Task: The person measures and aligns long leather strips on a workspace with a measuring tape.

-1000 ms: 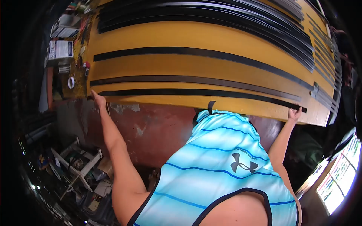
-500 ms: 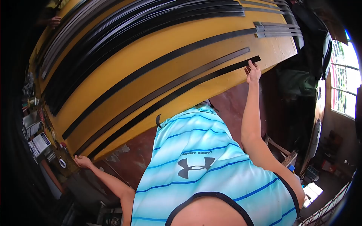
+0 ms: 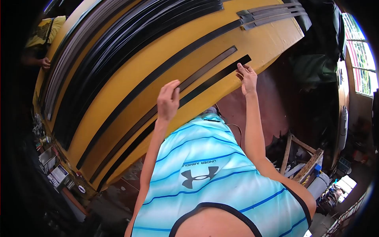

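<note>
A long black strip [image 3: 213, 81] lies along the near edge of the yellow table [image 3: 272, 44]. Close to its right end, my right hand [image 3: 247, 79] pinches it between thumb and fingers. My left hand [image 3: 168, 100] is over the middle of the strip, fingers stretched and close together, with nothing visible in them. Its fingertips overlap a dark brown strip [image 3: 207, 67] that runs parallel just behind the black one. Farther back lies a wider black strip [image 3: 130, 81].
A thick bundle of black strips [image 3: 118, 51] covers the table's far part, with grey strips [image 3: 65, 75] beyond. Short grey straps [image 3: 276, 15] lie at the right end. Another person's hand [image 3: 45, 63] touches the far left edge. A wooden frame [image 3: 308, 170] stands at lower right.
My left hand has left the strips' far left ends and moved right to their middle. My right hand keeps its pinch near the black strip's end. The other person shows more at left.
</note>
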### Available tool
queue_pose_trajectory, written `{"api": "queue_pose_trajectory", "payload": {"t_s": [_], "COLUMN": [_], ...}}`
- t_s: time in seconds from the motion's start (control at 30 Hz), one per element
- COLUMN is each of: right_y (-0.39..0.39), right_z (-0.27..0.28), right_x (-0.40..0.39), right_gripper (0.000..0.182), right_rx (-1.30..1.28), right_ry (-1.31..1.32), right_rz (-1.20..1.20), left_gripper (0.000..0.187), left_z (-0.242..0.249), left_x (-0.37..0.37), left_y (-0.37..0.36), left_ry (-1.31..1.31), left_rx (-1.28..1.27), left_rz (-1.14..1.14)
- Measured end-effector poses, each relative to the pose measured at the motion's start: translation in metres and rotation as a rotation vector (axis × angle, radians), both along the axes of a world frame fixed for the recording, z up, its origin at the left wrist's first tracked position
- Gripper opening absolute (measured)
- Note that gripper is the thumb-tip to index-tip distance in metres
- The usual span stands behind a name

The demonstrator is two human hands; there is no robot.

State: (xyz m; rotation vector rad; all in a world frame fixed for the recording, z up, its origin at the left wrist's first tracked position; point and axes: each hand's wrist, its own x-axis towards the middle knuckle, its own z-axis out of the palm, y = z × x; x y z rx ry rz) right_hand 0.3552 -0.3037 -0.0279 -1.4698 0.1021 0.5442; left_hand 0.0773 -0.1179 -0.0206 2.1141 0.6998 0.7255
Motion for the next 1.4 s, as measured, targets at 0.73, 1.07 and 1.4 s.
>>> {"api": "queue_pose_trajectory", "payload": {"t_s": [0.73,1.07,1.4], "right_y": [-0.009,0.037,0.007], "right_z": [0.007,-0.008,-0.023], "right_x": [0.119,0.139,0.137], "right_gripper": [0.027,0.027,0.041], "right_rx": [-0.479,-0.489,-0.442], "right_ry": [-0.547,-0.966,-1.015], "right_rz": [0.636,0.990,1.025], "left_gripper": [0.040,0.044,0.047], "left_z": [0.022,0.029,0.021], "left_x": [0.183,0.188,0.196], "left_y": [-0.065,-0.058,-0.040], "left_ry": [0.228,0.215,0.252], "left_rx": [-0.019,0.009,0.038], "left_rz": [-0.249,-0.218,-0.211]}}
